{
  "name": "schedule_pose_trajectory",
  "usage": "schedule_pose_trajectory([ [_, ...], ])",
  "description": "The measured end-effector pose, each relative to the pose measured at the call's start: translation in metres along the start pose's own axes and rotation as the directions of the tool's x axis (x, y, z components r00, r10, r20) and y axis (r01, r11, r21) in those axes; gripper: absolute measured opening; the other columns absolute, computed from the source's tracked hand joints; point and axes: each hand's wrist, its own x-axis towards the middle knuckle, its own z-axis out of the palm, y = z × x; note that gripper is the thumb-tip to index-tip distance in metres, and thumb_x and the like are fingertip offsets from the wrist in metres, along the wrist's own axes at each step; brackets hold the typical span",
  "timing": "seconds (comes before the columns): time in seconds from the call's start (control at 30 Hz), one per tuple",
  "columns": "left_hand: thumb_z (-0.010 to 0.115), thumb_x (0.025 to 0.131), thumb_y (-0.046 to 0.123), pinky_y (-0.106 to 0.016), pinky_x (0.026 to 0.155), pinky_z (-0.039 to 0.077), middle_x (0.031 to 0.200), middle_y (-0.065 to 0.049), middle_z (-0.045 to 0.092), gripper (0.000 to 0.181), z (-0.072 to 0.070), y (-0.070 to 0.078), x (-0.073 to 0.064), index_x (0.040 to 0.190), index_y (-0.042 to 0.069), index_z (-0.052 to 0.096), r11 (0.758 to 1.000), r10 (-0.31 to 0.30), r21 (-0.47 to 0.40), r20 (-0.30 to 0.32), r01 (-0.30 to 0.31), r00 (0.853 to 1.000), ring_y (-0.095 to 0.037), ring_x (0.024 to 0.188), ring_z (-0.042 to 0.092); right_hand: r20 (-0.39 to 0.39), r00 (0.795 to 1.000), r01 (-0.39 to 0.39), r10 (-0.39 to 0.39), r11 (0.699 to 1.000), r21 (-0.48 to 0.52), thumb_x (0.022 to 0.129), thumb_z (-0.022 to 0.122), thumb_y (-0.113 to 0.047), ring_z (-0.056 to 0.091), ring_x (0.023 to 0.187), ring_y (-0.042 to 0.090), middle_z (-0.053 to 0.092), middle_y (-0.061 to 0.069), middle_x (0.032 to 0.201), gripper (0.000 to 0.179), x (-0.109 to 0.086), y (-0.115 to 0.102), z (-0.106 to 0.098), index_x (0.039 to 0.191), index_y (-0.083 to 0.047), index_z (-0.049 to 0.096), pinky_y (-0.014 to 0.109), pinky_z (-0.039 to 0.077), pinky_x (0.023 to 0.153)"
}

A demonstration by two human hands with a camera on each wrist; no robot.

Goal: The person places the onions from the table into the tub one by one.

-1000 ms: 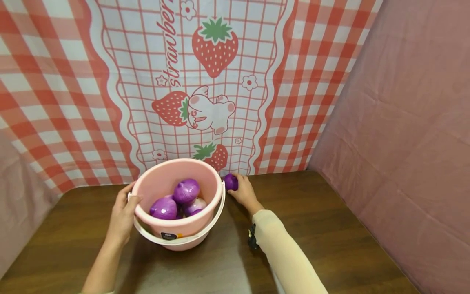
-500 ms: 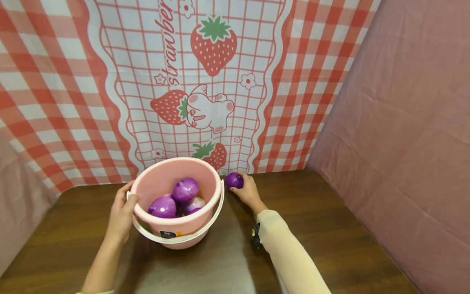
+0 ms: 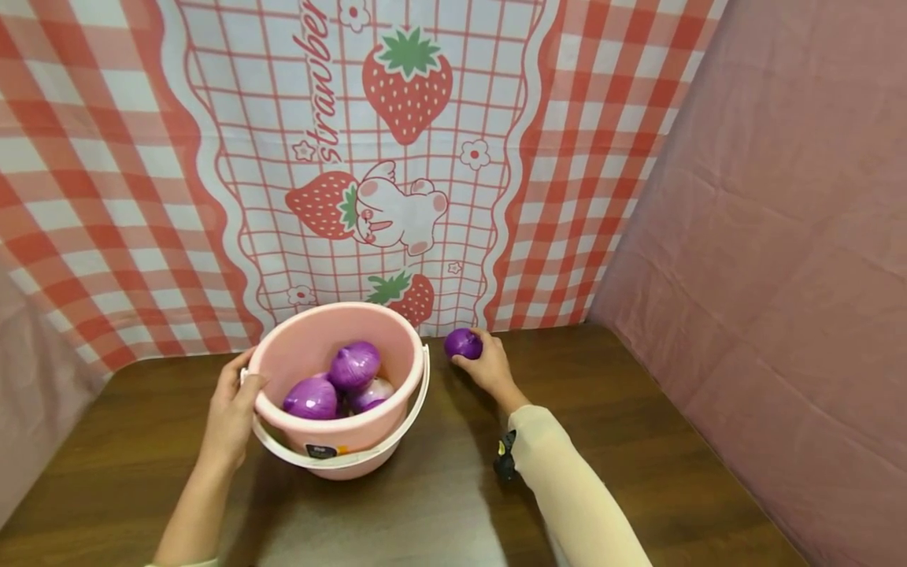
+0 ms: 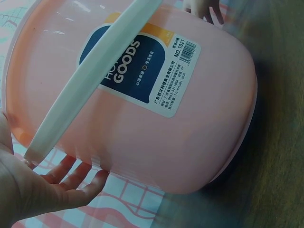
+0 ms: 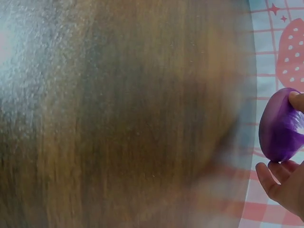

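A pink bucket (image 3: 386,431) with a white handle (image 3: 418,398) stands tilted toward the camera. At its left side my left hand (image 3: 230,409) grips the rim, thumb over the edge and fingers along the outer wall in the left wrist view. Inside lie several onions: a purple onion (image 3: 354,365) on top, another purple one at the left and a paler one at the right. To the right of the bucket, my right hand (image 3: 492,368) holds a purple onion (image 3: 462,344) between thumb and fingers. The right wrist view shows this held onion (image 5: 274,130) at its right edge.
A brown wooden table (image 3: 609,472) carries the bucket. Behind its back edge hangs a red-and-white checked cloth (image 3: 581,197) with strawberry prints. Pink cloth (image 3: 772,236) walls off the right side, with more at the left.
My right hand has moved a little to the right with the purple onion, away from the bucket. My left hand keeps its grip on the bucket rim.
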Motion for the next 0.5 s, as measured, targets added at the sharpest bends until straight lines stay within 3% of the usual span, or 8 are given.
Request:
schedule_pose_trajectory([
  [0.33, 0.045, 0.095, 0.015, -0.004, 0.079, 0.045, 0.129, -0.001, 0.041, 0.05, -0.001, 0.0, 0.0, 0.142, 0.007, 0.033, 1.0, -0.004, 0.001, 0.003, 0.004, 1.0, 0.009, 0.093, 0.05, -0.003, 1.0, 0.016, -0.016, 1.0, 0.006, 0.073, 0.078, -0.029, 0.052, 0.114, 0.038, 0.051, 0.023, 0.122, 0.067, -0.001, -0.003, -0.008, 0.13, -0.008, 0.051, 0.053, 0.042, 0.099],
  [0.5, 0.045, 0.095, 0.016, -0.005, 0.078, 0.046, 0.124, 0.003, 0.042, 0.05, -0.001, 0.0, -0.001, 0.142, 0.007, 0.033, 1.0, -0.009, -0.002, 0.003, 0.009, 1.0, 0.009, 0.093, 0.051, -0.008, 1.0, 0.004, -0.004, 0.998, 0.061, 0.073, 0.078, -0.029, 0.051, 0.115, 0.037, 0.052, 0.022, 0.121, 0.067, -0.003, -0.007, -0.012, 0.131, -0.007, 0.05, 0.053, 0.042, 0.1],
])
